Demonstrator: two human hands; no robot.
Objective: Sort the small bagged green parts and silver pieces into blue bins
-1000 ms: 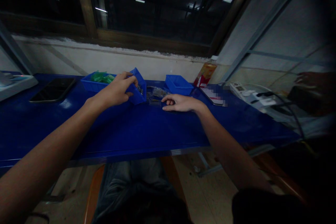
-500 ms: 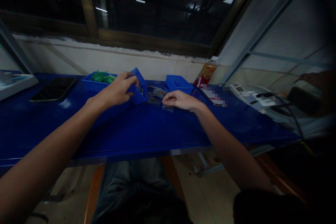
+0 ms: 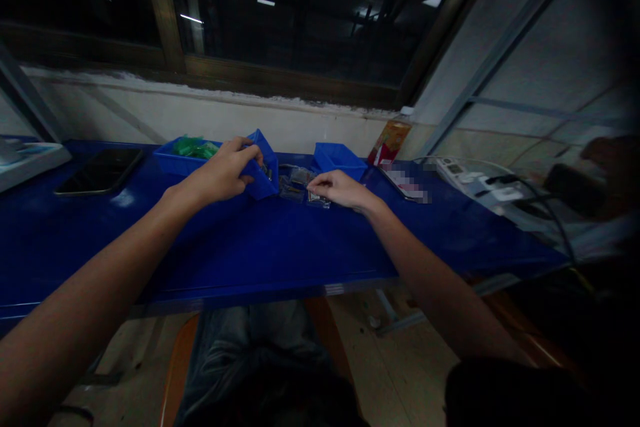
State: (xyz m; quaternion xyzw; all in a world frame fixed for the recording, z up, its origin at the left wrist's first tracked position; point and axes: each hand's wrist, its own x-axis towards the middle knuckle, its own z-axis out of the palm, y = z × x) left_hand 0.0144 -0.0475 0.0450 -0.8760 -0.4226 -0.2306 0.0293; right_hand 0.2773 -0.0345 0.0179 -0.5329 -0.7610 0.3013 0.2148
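The person's legs in blue denim were nearest, under the front edge of the glossy dark-blue bench. Both bare forearms reached forward over it, angling inward. The left hand was palm down, wrist almost straight, fingers arched. Its grip was clamped on the tilted blue plastic bin, thumb against the near outer side and index finger curled over the rim; small items, too dim to make out, showed inside. The right hand lay lower and flatter, wrist bent, pointing left. Its thumb and fingertips were drawn close together at a small clear plastic packet on the bench; whether they pinched it I could not tell. Just beyond, more clear packets lay between that hand and the tilted bin. Farther back stood a low blue plastic bin behind the right hand and, leftward, a blue bin holding crumpled green plastic. An orange-labelled bottle with a white cap stood by the pale wall, below the dark window.
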